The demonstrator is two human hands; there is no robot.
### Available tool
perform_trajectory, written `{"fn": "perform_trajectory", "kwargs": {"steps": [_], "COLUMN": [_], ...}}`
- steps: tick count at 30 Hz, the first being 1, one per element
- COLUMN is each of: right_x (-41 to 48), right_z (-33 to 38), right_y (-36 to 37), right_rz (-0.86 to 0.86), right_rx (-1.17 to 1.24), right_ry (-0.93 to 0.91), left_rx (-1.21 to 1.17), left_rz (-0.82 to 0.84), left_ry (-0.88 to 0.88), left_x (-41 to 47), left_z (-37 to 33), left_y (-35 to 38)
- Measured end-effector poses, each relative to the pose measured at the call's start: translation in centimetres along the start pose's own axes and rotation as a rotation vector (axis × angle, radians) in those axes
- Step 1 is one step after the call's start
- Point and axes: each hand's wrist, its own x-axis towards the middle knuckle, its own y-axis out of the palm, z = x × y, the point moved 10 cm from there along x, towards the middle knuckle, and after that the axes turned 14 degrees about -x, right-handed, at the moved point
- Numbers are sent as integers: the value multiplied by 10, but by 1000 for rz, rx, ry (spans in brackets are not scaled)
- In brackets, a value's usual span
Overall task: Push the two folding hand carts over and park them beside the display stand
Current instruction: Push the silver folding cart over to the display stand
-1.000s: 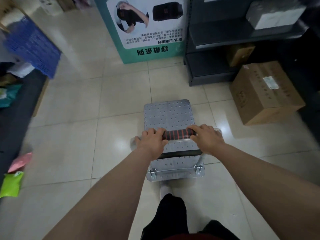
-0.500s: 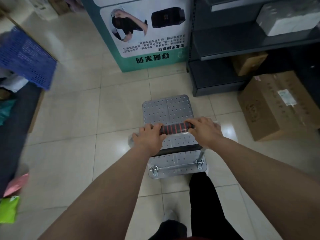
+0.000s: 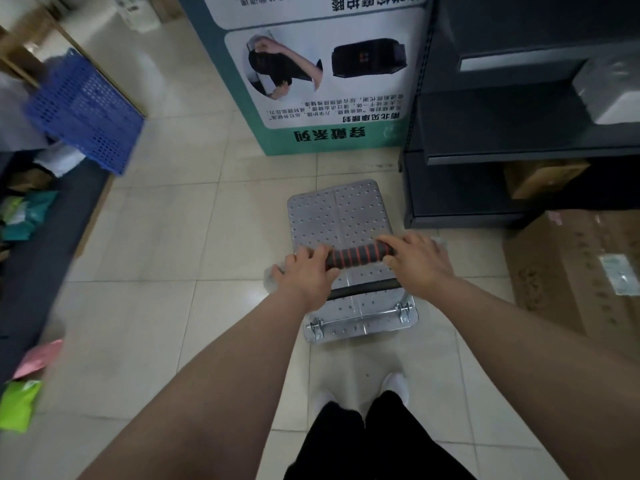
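Note:
A silver hand cart [image 3: 337,213] with a dotted metal deck stands on the tiled floor right in front of me. Its handle [image 3: 358,257] has a black foam grip with red rings. My left hand [image 3: 304,275] is closed on the handle's left end, and my right hand [image 3: 417,259] is closed on its right end. The green and white display stand [image 3: 311,81], printed with product pictures, rises just beyond the cart's front edge. Only this one cart is in view.
Dark metal shelving [image 3: 512,140] stands to the right of the display stand, with a large cardboard box [image 3: 581,271] on the floor before it. A blue plastic crate [image 3: 83,112] and coloured packets [image 3: 20,403] lie along the left. My feet [image 3: 394,382] are behind the cart.
The cart has rolled forward with both hands on its handle, and the display stand and shelving are now much closer. The cardboard box has slid toward the right edge.

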Motion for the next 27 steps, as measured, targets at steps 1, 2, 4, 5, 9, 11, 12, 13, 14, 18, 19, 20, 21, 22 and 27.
{"fn": "perform_trajectory", "kwargs": {"steps": [1,2,4,5,9,11,12,13,14,18,19,20,21,22,27], "right_x": [6,12,20,22,23,24,26,27,27,25,23,22,21,20,17], "right_z": [-5,-8,-13,-16,-25,-24,-23,-21,-19,-11,-6,-1,6,13,54], "right_y": [-3,-6,-12,-14,-16,-20,-23,-25,-27,-27,-29,-31,-34,-35,-32], "right_rz": [-7,-5,7,17,65,81,83,89,102,135,124,108,88,73,53], "right_rx": [2,4,-4,-12,-48,-66,-71,-74,-75,-100,-118,-133,-139,-135,-154], "right_ry": [9,15,26,37,109,128,135,143,153,187,179,165,145,123,1], "left_rx": [-8,-21,-39,-43,-55,-44,-49,-66,-91,-110,-82,-52,-29,-16,46], "left_rz": [6,11,24,39,96,98,112,140,176,237,202,150,101,69,31], "left_ry": [-3,-7,-1,7,48,80,90,98,108,125,117,116,123,134,121], "left_x": [6,11,20,22,27,32,36,40,45,45,43,40,37,34,16], "left_z": [-5,-10,-20,-24,-35,-37,-37,-37,-37,-34,-30,-27,-24,-21,9], "left_y": [-1,-2,-4,-3,4,0,-3,-5,-6,-7,-9,-14,-18,-23,-42]}}
